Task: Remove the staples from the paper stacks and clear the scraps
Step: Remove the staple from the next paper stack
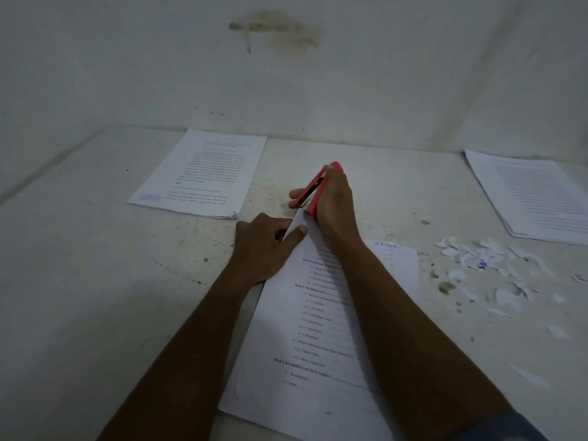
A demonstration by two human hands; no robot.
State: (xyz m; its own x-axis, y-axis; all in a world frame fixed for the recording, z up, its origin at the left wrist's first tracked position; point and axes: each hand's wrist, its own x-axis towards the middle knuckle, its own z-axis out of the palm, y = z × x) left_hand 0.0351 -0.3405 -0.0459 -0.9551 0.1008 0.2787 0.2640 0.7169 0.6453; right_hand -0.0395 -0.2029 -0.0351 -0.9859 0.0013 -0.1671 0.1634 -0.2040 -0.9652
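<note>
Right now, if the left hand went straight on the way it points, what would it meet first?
Probably the red plastic stapler gripped by the right hand, just beyond the white paper corner the left hand pinches; depth is unclear.

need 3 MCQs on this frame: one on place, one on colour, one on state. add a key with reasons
1. Where do the paper scraps lie on the table?
A) right of the near stack
B) on the far left stack
C) under the left forearm

2. What colour is the tool in the right hand?
A) blue
B) red
C) black

3. What is the left hand doing?
A) lying flat and open
B) pinching the near stack's corner
C) holding a pen

Key:
1. A, the scraps are strewn on bare table right of that stack.
2. B, its body is red.
3. B, thumb and fingers close on the lifted corner.
</note>
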